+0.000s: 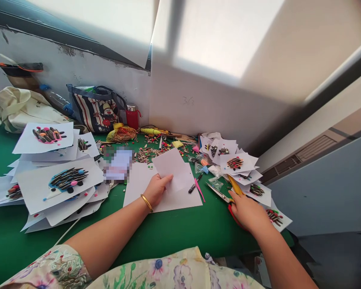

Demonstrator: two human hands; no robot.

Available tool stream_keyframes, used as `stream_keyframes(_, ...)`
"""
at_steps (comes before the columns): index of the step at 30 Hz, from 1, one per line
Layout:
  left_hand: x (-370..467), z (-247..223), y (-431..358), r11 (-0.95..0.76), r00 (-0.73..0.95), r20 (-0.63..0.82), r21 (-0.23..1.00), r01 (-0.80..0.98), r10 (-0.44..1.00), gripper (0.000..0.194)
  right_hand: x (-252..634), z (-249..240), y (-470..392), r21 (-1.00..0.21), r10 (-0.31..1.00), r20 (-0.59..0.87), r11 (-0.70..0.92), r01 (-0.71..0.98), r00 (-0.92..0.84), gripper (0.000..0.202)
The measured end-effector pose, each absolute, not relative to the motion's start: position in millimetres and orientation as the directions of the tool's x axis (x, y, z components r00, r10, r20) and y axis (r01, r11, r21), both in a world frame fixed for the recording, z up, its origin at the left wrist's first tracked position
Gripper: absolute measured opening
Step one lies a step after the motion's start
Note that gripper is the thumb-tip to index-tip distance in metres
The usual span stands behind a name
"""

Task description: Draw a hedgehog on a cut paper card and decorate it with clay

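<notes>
In my left hand (157, 190) is a small blank sheet of white paper (171, 163), pinched between thumb and fingers. Beneath it a larger white sheet (185, 201) lies on the green tabletop (180, 230). My right hand (249, 210) is closed around the red handles of a pair of scissors (219, 193). The blades point to the upper left and look slightly apart. Beyond the right hand's fingers lies a yellow tool (235, 185), partly hidden. A black pen (192, 187) and a pink stick (199, 190) rest between the hands.
Stacks of white cards (33, 200) with seed hedgehogs stand at left, with more cards (255, 190) at right. Behind the paper are scattered seeds (147, 154) and a phone (118, 165). A striped bag (93, 106) and red bottle (132, 118) stand by the wall.
</notes>
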State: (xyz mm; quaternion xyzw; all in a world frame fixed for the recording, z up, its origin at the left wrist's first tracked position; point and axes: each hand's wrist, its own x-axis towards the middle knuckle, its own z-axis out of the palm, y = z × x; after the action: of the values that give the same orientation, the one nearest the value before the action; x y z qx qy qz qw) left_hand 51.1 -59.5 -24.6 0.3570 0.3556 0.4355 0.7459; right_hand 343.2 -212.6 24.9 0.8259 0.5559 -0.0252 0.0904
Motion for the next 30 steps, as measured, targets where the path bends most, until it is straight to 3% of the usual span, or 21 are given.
stream_keyframes(2,50,-22,-58,0.354,0.365,-0.209,0.848,-0.395,0.907,0.052,325,43,-195,0.025,0.945,-0.1,-0.311,0.95,0.311,0.045)
stream_keyframes(5,47,-18,-56,0.333,0.366,-0.191,0.865,-0.376,0.911,0.055,292,57,-164,-0.349,0.987,0.015,-0.146,0.926,0.161,0.039)
stream_keyframes(8,44,-18,-54,0.304,0.372,-0.17,0.891,-0.336,0.912,0.054,260,51,-129,-0.71,0.999,0.034,0.004,0.704,0.029,0.045)
stream_keyframes(11,42,-21,-51,0.263,0.369,-0.145,0.919,-0.293,0.918,0.053,237,32,-98,-0.919,0.997,0.042,0.065,0.389,-0.066,0.046)
stream_keyframes(15,42,-24,-48,0.193,0.349,-0.1,0.951,-0.241,0.932,0.047,226,7,-76,-0.98,0.997,0.069,0.072,0.187,-0.023,0.034)
stream_keyframes(21,42,-20,-51,0.063,0.302,-0.011,0.984,-0.165,0.953,0.033,235,-17,-78,-0.994,0.992,0.077,0.069,0.084,0.099,0.033)
stream_keyframes(30,42,-20,-42,0.159,0.271,-0.103,0.968,-0.192,0.957,0.043,242,-17,-82,-0.891,0.976,0.207,0.159,0.424,0.067,0.024)
